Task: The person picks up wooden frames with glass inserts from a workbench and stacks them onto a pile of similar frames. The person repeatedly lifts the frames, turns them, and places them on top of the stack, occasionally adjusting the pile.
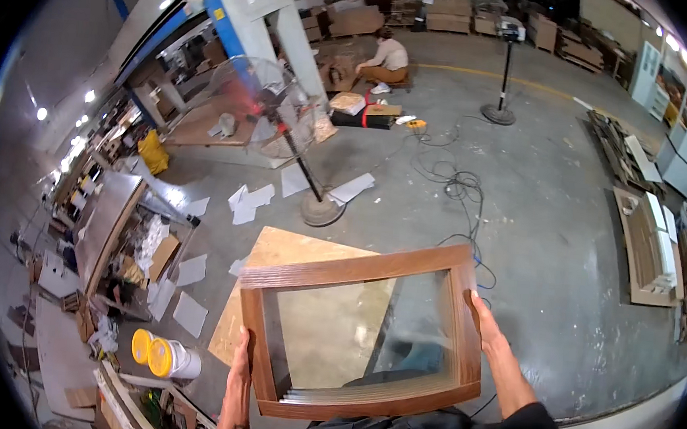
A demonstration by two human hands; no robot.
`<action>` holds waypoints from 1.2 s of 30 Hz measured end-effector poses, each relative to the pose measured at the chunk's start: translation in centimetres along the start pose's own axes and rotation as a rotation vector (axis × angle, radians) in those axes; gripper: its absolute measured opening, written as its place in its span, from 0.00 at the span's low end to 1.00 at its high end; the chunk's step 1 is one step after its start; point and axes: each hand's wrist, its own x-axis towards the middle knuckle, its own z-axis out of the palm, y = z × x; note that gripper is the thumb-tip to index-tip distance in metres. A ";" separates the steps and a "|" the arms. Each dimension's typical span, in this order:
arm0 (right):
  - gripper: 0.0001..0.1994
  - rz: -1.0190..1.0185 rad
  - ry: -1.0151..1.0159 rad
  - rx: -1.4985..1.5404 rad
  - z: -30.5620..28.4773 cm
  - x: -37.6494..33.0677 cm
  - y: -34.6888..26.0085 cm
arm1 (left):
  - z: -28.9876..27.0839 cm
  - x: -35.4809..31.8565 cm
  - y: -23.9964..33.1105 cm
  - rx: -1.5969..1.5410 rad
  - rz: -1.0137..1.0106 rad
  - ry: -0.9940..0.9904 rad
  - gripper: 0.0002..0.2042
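Observation:
A brown wooden-framed glass panel (pixel 360 266), much like a cabinet door, is held up in front of my body. My left hand (pixel 241 355) grips its left side, and the fingers are mostly hidden by the frame. On the opposite side my right hand (pixel 484 318) clasps the right edge, its thumb showing along the wood. Through the clear pane I see the floor and part of a pale wooden board (pixel 297 245) lying below and beyond the panel.
A pedestal fan (pixel 303 168) stands ahead-left, near scattered white sheets (pixel 250 204). Black cables (pixel 463 187) coil across the floor. White buckets with yellow lids (pixel 170 359) sit at left beside a workbench (pixel 104 226). Stacked boards (pixel 651 240) lie right. A person (pixel 388 58) crouches far ahead.

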 end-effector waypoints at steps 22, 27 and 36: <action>0.21 -0.306 0.973 0.299 -42.4 -16.2 -14.1 | 71.5 14.5 0.5 0.344 -0.434 -1.053 0.46; 0.14 -0.532 1.222 0.315 -49.7 -14.7 -17.1 | 90.2 18.5 -2.6 0.453 -0.346 -1.301 0.53; 0.20 -0.478 1.416 0.351 -64.5 -5.6 -30.4 | 122.0 23.3 -1.5 0.339 -0.315 -1.785 0.50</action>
